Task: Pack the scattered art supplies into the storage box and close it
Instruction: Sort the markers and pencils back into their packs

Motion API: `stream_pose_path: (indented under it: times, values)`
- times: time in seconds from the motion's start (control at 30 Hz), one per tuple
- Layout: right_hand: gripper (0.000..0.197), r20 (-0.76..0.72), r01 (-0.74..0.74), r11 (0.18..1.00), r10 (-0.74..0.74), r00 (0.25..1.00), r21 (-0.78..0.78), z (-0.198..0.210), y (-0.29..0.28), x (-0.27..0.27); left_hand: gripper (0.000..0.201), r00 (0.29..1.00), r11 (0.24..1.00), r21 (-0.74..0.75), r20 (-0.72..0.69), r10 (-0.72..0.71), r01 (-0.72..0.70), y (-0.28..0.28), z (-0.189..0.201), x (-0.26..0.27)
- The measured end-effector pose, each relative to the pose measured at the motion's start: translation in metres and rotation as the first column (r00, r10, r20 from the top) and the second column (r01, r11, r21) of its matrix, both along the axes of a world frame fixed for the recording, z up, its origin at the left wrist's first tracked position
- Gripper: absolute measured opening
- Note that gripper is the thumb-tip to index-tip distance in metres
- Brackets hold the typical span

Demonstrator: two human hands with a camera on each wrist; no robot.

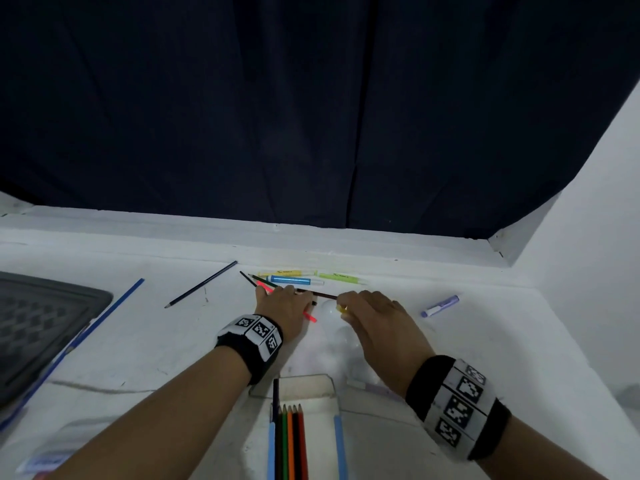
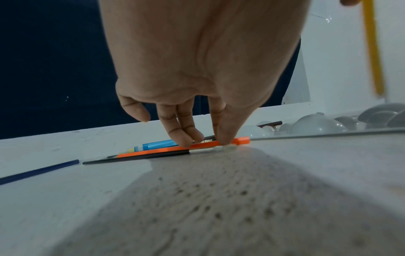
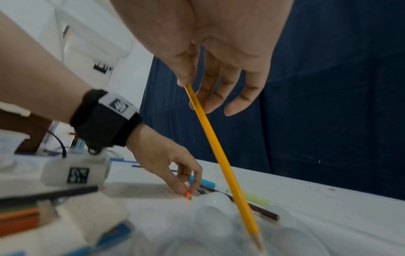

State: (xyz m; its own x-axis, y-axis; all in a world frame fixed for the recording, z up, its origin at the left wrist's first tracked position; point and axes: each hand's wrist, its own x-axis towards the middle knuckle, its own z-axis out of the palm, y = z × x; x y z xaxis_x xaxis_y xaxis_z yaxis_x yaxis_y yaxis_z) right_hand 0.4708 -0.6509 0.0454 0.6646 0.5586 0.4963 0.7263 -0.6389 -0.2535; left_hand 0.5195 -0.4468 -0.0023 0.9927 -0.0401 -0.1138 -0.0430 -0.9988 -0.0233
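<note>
Yellow pencil (image 3: 221, 155) full length only in rt wrist view

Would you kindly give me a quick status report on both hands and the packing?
Left hand pinching orange pencil flat on white table. Right hand holding yellow pencil, lifted. Clear storage box open, coloured pencils inside; markers remain scattered.
</note>
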Motion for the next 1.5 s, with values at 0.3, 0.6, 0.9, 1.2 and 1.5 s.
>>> stream_pose_path:
  times: [0.3,0.6,0.9,1.2,1.5]
  values:
    - [0.024,-0.389,0.086,0.911,0.086,0.917,0.404,0.006,-0.021,-0.039,0.017,0.928,0.938,-0.042,0.168,-0.333,0.344,-0.007,0.007,-0.029]
    - [0.039,-0.645,0.245,0.775,0.256,0.72,0.582,-0.007,-0.034,-0.042,0.011,0.855,0.73,-0.518,0.489,-0.175,0.446,-0.015,0.065,-0.086]
    - [0.025,-0.884,0.553,0.693,0.315,0.346,0.463,-0.026,-0.023,-0.067,0.009,0.904,0.664,-0.634,0.396,-0.16,0.395,-0.002,0.046,-0.165]
    - [0.026,-0.962,0.337,0.931,0.049,0.269,0.142,-0.044,0.003,-0.081,0.014,0.938,0.775,-0.539,0.099,-0.331,0.33,-0.017,0.007,-0.166]
    - [0.037,-0.888,0.177,0.984,-0.088,0.451,-0.008,-0.051,0.002,-0.079,0.032,0.939,0.836,-0.476,-0.059,-0.34,0.273,-0.029,-0.004,-0.163]
